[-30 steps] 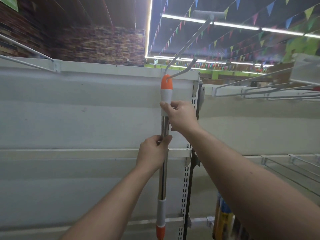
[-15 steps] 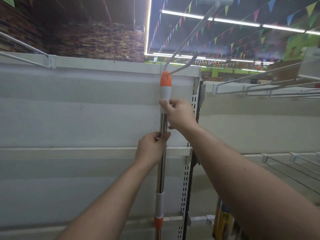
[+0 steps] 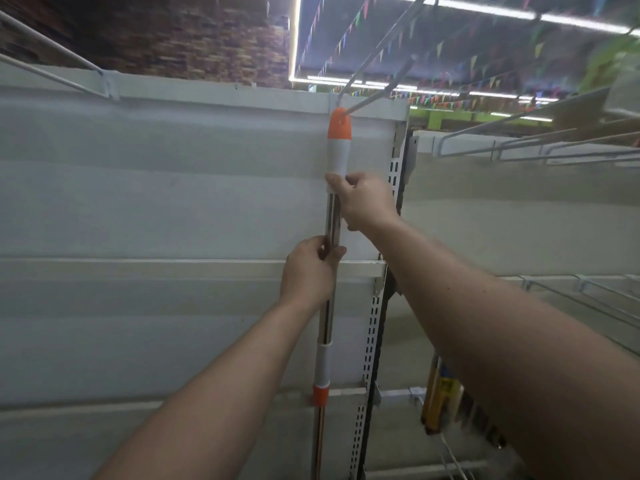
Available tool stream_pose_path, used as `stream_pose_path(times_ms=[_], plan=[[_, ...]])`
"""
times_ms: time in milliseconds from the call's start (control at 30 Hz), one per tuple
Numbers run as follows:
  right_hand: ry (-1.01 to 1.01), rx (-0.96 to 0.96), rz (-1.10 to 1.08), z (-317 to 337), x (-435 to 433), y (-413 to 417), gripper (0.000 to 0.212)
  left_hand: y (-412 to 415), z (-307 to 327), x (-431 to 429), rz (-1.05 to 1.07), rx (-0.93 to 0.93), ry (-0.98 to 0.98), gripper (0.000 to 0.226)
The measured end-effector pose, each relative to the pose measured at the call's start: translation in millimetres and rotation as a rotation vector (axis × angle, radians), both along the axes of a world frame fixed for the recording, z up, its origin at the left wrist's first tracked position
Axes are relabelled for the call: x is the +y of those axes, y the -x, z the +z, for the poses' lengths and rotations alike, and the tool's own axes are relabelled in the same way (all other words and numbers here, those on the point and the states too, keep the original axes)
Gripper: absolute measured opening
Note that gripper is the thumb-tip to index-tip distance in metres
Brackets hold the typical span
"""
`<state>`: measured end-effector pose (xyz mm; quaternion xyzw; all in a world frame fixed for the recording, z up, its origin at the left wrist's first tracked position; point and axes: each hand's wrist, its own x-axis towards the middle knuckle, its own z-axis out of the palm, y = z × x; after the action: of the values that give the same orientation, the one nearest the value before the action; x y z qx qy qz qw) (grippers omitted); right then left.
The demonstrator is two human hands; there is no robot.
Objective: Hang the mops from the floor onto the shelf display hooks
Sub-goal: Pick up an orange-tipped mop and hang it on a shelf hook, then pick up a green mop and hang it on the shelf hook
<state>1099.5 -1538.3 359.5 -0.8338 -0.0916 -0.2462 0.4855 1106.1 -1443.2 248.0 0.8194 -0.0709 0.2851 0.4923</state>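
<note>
The mop's long chrome handle with white-and-orange plastic grip sections stands almost upright against the pale grey metal back panel of the shelf unit, its rounded orange end cap up at the twelve o'clock end, touching the lower of the long silver wire display hooks that jut out from the top rail toward one o'clock. Whether the hook already passes through the cap is too small to tell. The right hand is wrapped around the pole just under the white upper grip, fingers curled shut on it. The left hand sits lower, at about seven o'clock from the right one, thumb and fingers pinching the chrome tube just above a horizontal white shelf rail. Further down the pole, a white sleeve with an orange collar shows below the left forearm; the mop head is out of sight. A perforated white upright post runs just beside the handle at three o'clock. More wire hooks stick out from the neighbouring bay at two o'clock, and some blurred yellow-and-dark packaged goods hang low at five o'clock. Strings of coloured pennant flags cross the ceiling overhead.
</note>
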Motion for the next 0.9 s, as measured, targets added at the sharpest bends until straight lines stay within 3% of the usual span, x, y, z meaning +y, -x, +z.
stream_pose_path(times_ms=[567,767,900], plan=[[0.141,0.130,-0.124,-61.5,7.2,17.1,0.024,10.2,-62.2,7.7,0.012,0.088,0.026,0.017],[0.098,0.253,-0.182,-121.7,6.1,36.8,0.014,23.9,-96.6,9.9,0.048,0.164,-0.056,0.018],[0.026,0.340,-0.135,-168.7,4.3,53.2,0.021,39.8,-126.6,10.9,0.086,0.198,-0.104,0.024]])
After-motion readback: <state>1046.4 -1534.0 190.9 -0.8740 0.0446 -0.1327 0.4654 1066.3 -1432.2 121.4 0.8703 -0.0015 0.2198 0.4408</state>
